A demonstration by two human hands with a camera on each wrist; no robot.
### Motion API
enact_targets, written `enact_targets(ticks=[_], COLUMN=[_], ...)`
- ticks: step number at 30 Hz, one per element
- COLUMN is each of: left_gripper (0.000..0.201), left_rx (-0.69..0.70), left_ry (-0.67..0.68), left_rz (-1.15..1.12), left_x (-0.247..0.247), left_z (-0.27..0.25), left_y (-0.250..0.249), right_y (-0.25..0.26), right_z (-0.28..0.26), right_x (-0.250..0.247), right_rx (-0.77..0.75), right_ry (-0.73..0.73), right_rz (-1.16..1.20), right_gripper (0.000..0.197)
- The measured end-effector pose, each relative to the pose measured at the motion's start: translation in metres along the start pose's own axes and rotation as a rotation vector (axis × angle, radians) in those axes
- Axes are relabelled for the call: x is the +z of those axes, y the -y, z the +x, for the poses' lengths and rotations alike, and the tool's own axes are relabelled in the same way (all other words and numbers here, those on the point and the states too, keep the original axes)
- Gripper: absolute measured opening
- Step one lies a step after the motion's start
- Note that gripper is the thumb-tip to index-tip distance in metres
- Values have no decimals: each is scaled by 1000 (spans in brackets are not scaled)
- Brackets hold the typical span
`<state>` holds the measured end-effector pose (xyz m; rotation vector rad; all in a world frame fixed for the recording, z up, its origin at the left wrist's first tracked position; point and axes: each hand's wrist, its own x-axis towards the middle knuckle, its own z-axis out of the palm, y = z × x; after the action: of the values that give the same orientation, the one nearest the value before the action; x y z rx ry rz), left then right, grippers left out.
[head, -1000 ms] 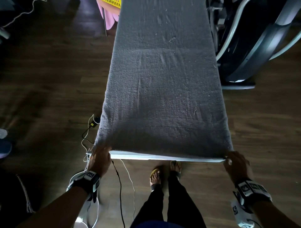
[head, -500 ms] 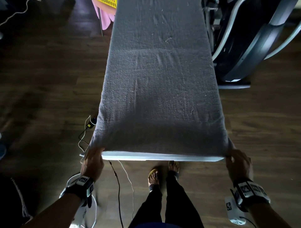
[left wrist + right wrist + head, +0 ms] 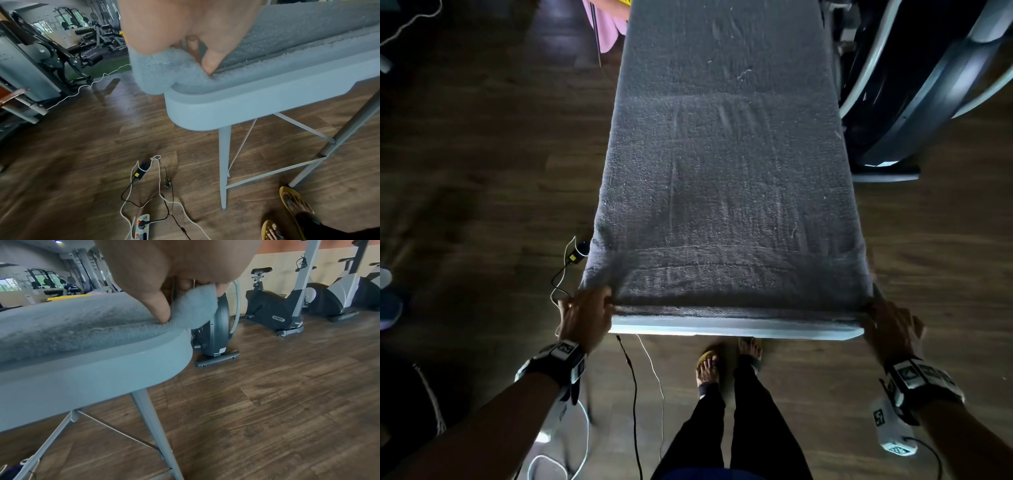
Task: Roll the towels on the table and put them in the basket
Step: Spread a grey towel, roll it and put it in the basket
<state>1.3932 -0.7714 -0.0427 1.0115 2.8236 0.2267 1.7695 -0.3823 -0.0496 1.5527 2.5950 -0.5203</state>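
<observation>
Left hand (image 3: 585, 317) at 7 o'clock and right hand (image 3: 890, 323) at 5 pinch the flat grey terry towel's (image 3: 726, 178) near corners; rolling seems about to begin, needing an even first tuck toward 12

The head view was dim and heavily shadowed, its corners nearly black and its straight lines bowed. Both wrist views were brighter, daylit, with motion blur smearing the floor (image 3: 82, 162).
</observation>
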Motion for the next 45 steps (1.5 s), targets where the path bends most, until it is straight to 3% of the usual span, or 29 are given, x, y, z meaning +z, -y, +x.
enact_targets(ticks=[2, 5, 7, 9, 11, 15, 17, 20, 24, 27, 31, 33, 36, 38, 42, 45], left_gripper=[38, 29, 28, 39, 45, 37, 44, 44, 30, 14, 29, 29, 29, 22, 45, 28], left_rx=[-82, -84, 26, 119, 110, 46, 31, -19, -70, -19, 43, 63, 10, -24, -132, -66], left_ry=[30, -114, -152, -91, -11, -13, -12, 0, -19, -8, 3, -10, 85, 109, -34, -158], left_rz=[35, 1, -68, -84, -68, -123, -133, -155, -183, -127, -68, -22, 73, 145, 70, -69], left_x=[0, 2, 8, 17, 21, 15, 14, 11, 7, 6, -3, -7, -10, -7, -5, 4], left_z=[2, -7, -19, -29, -32, -25, -21, -16, -6, -8, -5, -3, 1, 3, 6, -4], left_y=[-1, -8, -14, -16, -14, -14, -14, -15, -14, -8, -3, -5, -7, -8, -11, -16], right_y=[1, 7, 14, 19, 18, 10, 8, 9, 14, 11, 10, 11, 13, 12, 8, 4], right_z=[0, -7, -15, -24, -28, -20, -16, -8, -8, -17, -15, -10, -3, 1, 2, -6], right_x=[1, 5, 14, 26, 33, 31, 26, 20, 17, 10, 4, 4, 7, 10, 7, 20], right_rx=[29, 35, -70, -248, -309, -273, -225, -126, -149, -164, -158, -118, -74, -66, -57, -228], right_ry=[-30, -154, -179, -204, -227, -136, -97, -83, -130, -178, -178, -157, -80, -79, -176, -266], right_rz=[8, 8, 24, 45, 74, 83, 60, 82, 86, 4, -64, -82, -179, -190, -113, 64], right_gripper=[49, 43, 40, 38, 32, 37, 33, 43, 25, 31, 29, 23, 22, 8, 13, 25])
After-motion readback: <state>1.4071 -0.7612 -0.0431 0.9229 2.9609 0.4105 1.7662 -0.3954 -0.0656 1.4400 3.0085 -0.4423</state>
